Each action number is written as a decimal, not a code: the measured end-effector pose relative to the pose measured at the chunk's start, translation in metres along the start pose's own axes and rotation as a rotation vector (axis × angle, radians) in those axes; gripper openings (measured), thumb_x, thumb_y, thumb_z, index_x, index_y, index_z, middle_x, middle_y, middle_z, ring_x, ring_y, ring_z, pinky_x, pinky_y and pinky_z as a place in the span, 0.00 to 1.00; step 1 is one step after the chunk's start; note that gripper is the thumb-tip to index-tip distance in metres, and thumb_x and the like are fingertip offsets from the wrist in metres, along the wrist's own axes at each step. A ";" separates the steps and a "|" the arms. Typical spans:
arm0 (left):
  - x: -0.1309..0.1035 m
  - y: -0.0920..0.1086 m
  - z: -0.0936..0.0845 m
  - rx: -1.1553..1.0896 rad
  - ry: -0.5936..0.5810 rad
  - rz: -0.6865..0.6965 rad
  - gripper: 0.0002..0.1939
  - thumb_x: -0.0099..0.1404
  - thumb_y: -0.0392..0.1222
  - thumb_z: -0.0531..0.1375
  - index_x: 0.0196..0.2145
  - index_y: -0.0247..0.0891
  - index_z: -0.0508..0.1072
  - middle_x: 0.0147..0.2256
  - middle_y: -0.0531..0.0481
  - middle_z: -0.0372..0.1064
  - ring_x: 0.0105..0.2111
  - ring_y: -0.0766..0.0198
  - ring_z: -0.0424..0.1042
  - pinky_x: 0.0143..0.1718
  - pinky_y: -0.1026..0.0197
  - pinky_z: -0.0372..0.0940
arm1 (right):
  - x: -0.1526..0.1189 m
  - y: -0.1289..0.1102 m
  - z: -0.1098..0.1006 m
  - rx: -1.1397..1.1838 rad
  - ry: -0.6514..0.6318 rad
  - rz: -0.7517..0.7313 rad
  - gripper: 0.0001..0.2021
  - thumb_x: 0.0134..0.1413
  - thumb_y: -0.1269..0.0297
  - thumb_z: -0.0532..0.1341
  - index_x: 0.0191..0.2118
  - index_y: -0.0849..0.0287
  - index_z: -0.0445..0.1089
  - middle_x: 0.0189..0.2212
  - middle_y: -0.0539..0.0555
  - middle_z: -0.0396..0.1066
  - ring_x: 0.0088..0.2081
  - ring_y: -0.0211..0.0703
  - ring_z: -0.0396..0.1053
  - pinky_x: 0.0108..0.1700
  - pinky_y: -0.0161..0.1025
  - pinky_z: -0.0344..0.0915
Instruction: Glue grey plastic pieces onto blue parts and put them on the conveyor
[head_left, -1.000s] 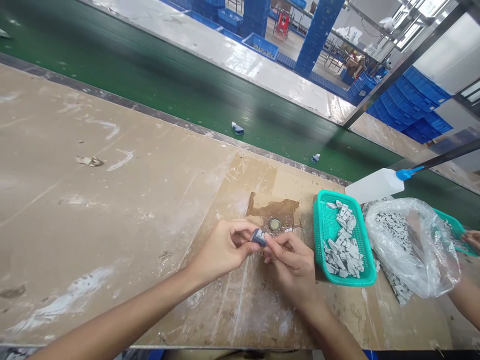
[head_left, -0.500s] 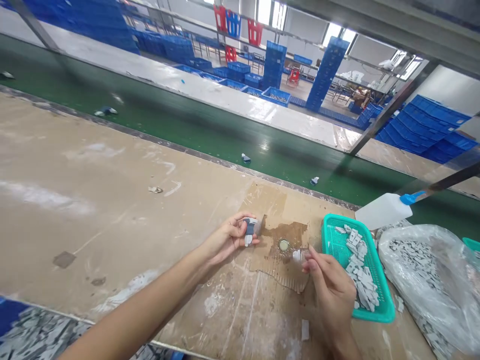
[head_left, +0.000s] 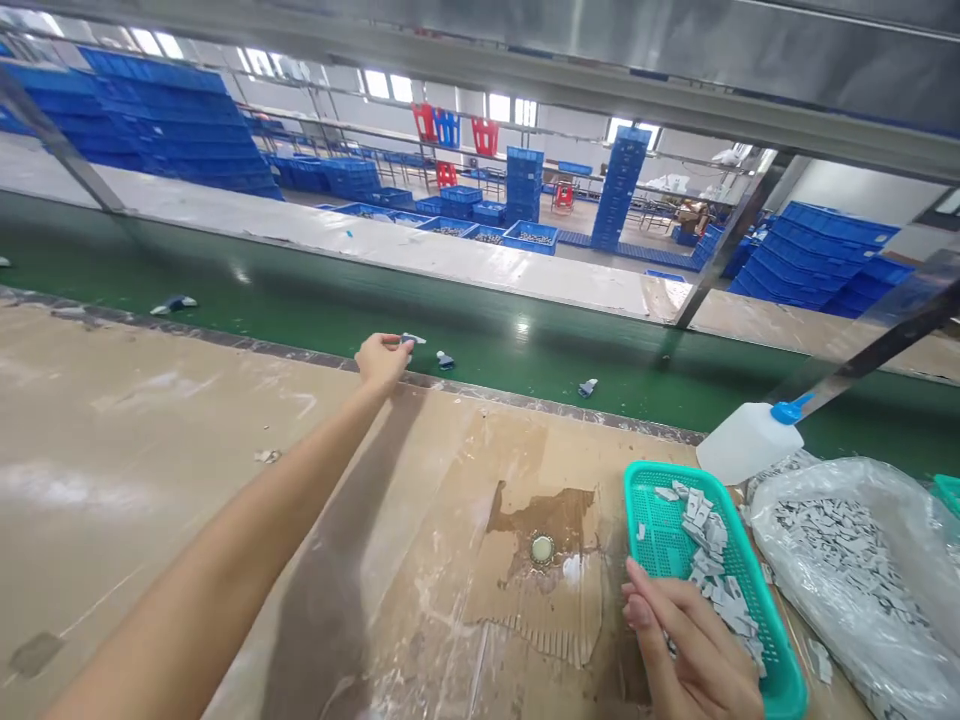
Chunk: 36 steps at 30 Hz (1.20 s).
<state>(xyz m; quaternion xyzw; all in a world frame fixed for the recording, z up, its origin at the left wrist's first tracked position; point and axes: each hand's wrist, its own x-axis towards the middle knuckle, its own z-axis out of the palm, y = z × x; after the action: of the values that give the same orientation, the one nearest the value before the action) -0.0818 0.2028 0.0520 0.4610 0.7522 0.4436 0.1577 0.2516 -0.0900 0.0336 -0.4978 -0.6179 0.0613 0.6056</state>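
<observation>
Reaching over the green conveyor belt (head_left: 517, 345), my left hand (head_left: 384, 358) pinches a small dark-blue and white piece (head_left: 411, 340). A similar piece (head_left: 445, 360) lies on the belt just right of my fingers. My right hand (head_left: 694, 640) is at the near left side of a teal plastic basket (head_left: 639, 490), covering part of its rim. Its fingers and thumb are closed together; whether anything small is between them is hidden. Small grey-white pieces (head_left: 720, 570) are heaped in the basket. A round bottle-cap-like cup (head_left: 541, 548) sits on a wet-stained cardboard sheet (head_left: 517, 600).
A white squeeze bottle (head_left: 750, 440) with a blue spout stands behind the basket. To the right is a clear plastic bag (head_left: 885, 600) of small pieces. More pieces (head_left: 587, 388) lie along the belt. A slanted metal post (head_left: 727, 250) rises beyond it.
My left hand has moved forward and left from above the cardboard to the belt, still with a piece. My right hand has moved from the cardboard toward the basket. The view has tilted.
</observation>
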 end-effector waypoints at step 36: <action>-0.200 -0.005 -0.022 -0.944 -1.309 -0.713 0.10 0.61 0.39 0.66 0.28 0.32 0.68 0.22 0.56 0.53 0.17 0.77 0.44 0.18 0.70 0.45 | 0.099 0.112 -0.017 -0.947 -0.759 0.339 0.08 0.56 0.80 0.57 0.31 0.63 0.70 0.37 0.66 0.74 0.40 0.53 0.74 0.38 0.41 0.65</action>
<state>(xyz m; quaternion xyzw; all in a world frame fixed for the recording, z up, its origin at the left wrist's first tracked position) 0.0064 0.0236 0.0254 0.2472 0.3481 0.2795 0.8600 0.3484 0.0247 0.0304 -0.7465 -0.6625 0.0485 0.0398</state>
